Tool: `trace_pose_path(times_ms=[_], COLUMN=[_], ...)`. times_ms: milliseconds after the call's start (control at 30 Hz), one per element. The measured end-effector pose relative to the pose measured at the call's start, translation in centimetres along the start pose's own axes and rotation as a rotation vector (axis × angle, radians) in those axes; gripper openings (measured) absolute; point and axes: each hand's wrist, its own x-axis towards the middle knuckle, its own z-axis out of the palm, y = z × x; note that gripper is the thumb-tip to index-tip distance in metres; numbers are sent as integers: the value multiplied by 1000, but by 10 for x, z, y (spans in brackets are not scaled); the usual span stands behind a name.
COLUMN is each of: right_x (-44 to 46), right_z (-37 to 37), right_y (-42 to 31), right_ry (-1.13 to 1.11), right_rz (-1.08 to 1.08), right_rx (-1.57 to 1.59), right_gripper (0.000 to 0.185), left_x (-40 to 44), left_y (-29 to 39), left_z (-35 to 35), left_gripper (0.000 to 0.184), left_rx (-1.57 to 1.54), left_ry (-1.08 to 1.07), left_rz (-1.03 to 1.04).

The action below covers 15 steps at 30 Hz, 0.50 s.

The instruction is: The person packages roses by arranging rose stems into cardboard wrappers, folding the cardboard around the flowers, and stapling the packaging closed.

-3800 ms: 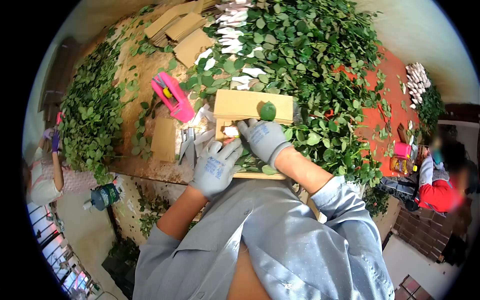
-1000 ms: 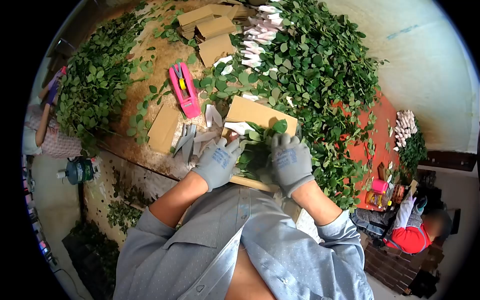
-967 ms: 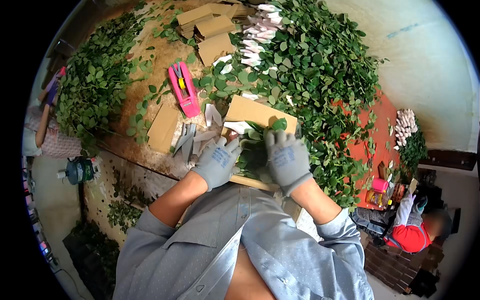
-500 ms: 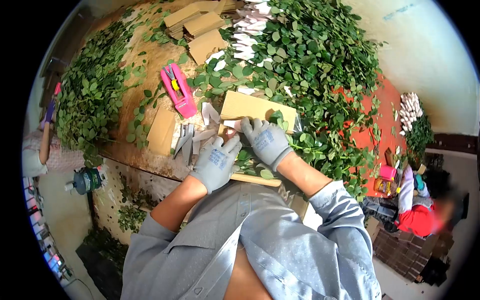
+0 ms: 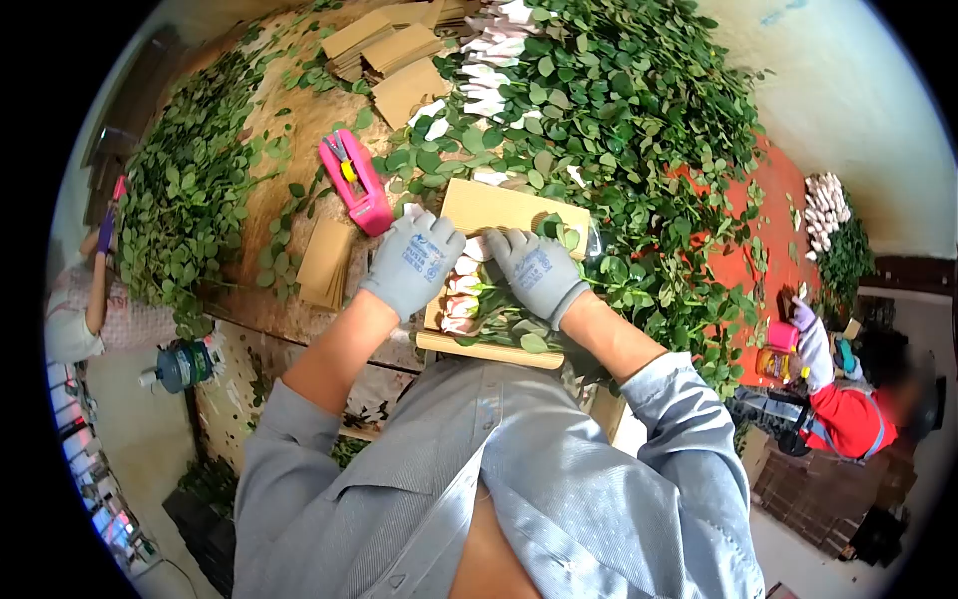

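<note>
My left hand (image 5: 414, 258), in a grey glove, lies over the spot beside the cardboard wrap, fingers slightly spread and pointing forward. A scrap of white paper (image 5: 412, 210) peeks out past its fingertips; what is under the palm is hidden. My right hand (image 5: 534, 272), gloved too, has its fingers closed at a pale rose head (image 5: 477, 250). Below that rose, several pink and white roses (image 5: 461, 299) lie in a row, their leafy stems running right beneath my right hand. They rest on a corrugated cardboard sheet (image 5: 514, 208) with a folded near edge (image 5: 489, 349).
A pink stapler-like tool (image 5: 357, 182) lies left of the cardboard. Cardboard pieces (image 5: 325, 265) and stacked sheets (image 5: 384, 50) are on the table. Leafy stems (image 5: 629, 110) heap at right, more foliage (image 5: 185, 190) at left. A person in red (image 5: 848, 419) is at right.
My left hand has moved left and forward, off the roses, uncovering their row. It now hides the grey metal tool and most of the white papers. My right hand has shifted slightly.
</note>
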Motion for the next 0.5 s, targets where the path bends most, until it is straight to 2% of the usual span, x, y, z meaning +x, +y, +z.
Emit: trace_pose_path(times_ms=[33, 100, 167, 200, 233, 333, 400, 500], right_x=[0, 0, 0, -1, -1, 0, 3, 9], right_z=[0, 5, 12, 14, 14, 10, 6, -2], right_y=[0, 2, 4, 4, 4, 3, 0, -11], right_ry=[-5, -36, -19, -39, -60, -103, -128, -143], right_rz=[-22, 14, -21, -17, -8, -55, -73, -111], right_rx=[-1, -17, -5, -36, -69, -117, -146, -235], right_gripper=[31, 33, 35, 36, 37, 42, 43, 44], left_x=[-1, -9, -16, -23, -33, -56, -58, -48], left_y=[-2, -7, -16, -24, -39, -48, -23, 7], left_z=[-4, -10, -23, -27, -13, -11, -21, 11], left_gripper=[13, 9, 14, 15, 21, 30, 36, 44], left_rx=[11, 15, -1, 35, 137, -63, -370, -848], left_ry=[-56, 3, -42, -145, -222, -309, -210, 16], left_rz=[70, 40, -108, -268, -332, -443, -475, -489])
